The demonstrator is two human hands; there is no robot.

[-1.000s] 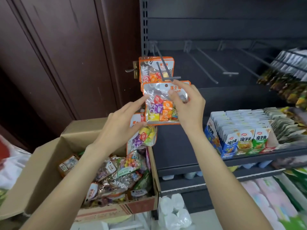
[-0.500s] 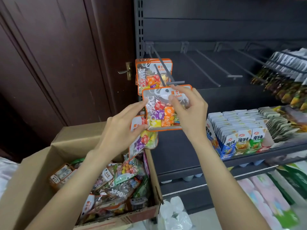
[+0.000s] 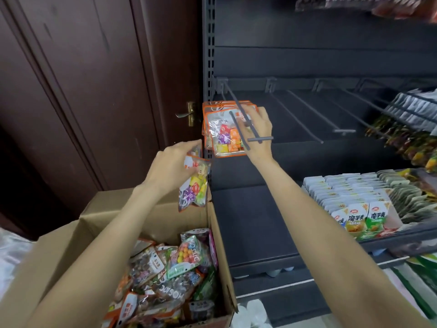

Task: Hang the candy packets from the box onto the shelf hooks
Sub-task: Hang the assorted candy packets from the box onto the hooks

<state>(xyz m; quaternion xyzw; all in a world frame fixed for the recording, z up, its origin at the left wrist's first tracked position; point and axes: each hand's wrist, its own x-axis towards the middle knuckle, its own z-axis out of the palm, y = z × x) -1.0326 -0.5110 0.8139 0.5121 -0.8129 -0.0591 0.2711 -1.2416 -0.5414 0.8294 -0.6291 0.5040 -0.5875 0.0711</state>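
right hand [image 3: 256, 129]: up at the leftmost hook [image 3: 238, 119], fingers curled on the top edge of the orange-trim packet [image 3: 224, 136] that's already threaded on, looks like it's sliding it back toward the others hanging behind it. can't really tell if it's a full pinch or just fingertips pushing, hook rods cross in front of the hand.

left hand [image 3: 172, 166]: over the box, fingers closed narrow on the header of the next packet [image 3: 195, 185], which dangles straight down, not touching the hook yet.

box [image 3: 146, 214]: cardboard, open, bottom left, w/ plenty of mixed candy packets [image 3: 179, 261] piled inside, so imo the job's barely started.

shelf: dark metal, row of empty hooks [image 3: 305, 114] to the right of the one in use. lower shelf has boxed snacks [image 3: 357, 214], not part of this.

handling: packets look light, thin crinkly clear film w/ loose wrapped candies inside, so the body's floppy and prob slippery. stiffest bit should be the printed header w/ the hang hole, so grab there, near the hole, and keep it flat to line it up w/ the hook tip.

risk: film bends easy, hole could miss the tip or tear if yanked.
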